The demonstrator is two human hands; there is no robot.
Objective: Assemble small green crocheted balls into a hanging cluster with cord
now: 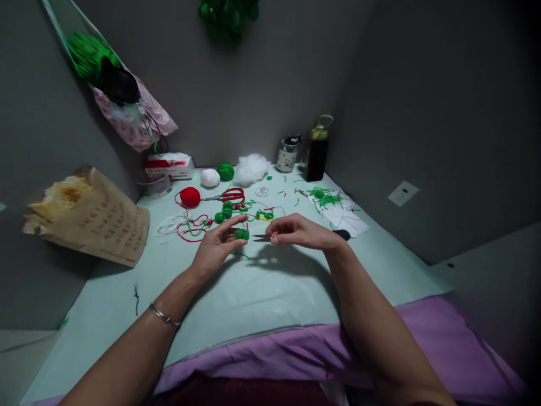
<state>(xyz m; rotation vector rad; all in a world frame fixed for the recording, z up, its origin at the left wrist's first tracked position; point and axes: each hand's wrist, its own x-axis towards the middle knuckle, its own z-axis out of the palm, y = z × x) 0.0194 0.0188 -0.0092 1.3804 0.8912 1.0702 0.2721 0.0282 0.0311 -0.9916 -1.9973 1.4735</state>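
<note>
My left hand [217, 243] is closed on a small green crocheted piece [242, 234], pinched between thumb and fingers. Just to its right, my right hand [296, 231] grips a small pair of scissors [261, 238], its blades pointing left toward the green piece. The blade tips look slightly apart, with a short gap between them and the piece. A loose green yarn end lies on the table below. Beyond my left hand are more small green crocheted pieces [227, 210] and red-handled scissors [233, 196].
A red yarn ball [190, 197], a white ball [210, 177], a green ball [225, 171] and white stuffing [251, 169] stand at the back. Yarn scraps lie on white paper [344, 217] at right. A paper bag of bread [114, 225] is at left, a dark bottle [316, 158] back right.
</note>
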